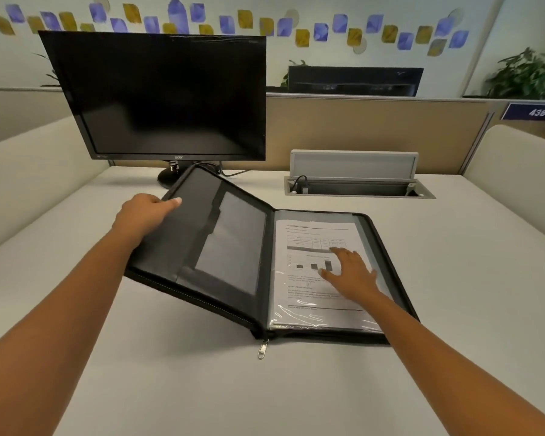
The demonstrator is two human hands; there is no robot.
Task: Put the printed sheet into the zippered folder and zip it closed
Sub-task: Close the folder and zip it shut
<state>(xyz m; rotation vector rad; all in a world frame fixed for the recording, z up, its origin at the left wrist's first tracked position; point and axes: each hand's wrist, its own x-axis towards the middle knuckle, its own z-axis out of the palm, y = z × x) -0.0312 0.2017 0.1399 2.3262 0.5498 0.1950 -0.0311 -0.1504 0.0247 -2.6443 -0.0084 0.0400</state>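
A black zippered folder lies open on the desk in front of me. Its left cover is lifted off the table and tilted, held at its far left edge by my left hand. The printed sheet, with a table, a bar chart and text, lies in the folder's right half under clear plastic. My right hand rests flat on the sheet, fingers spread. A silver zipper pull hangs out at the near end of the spine.
A dark monitor on its stand sits just behind the folder's raised cover. An open cable box with a raised lid is set into the desk at the back right. Beige partitions border the desk.
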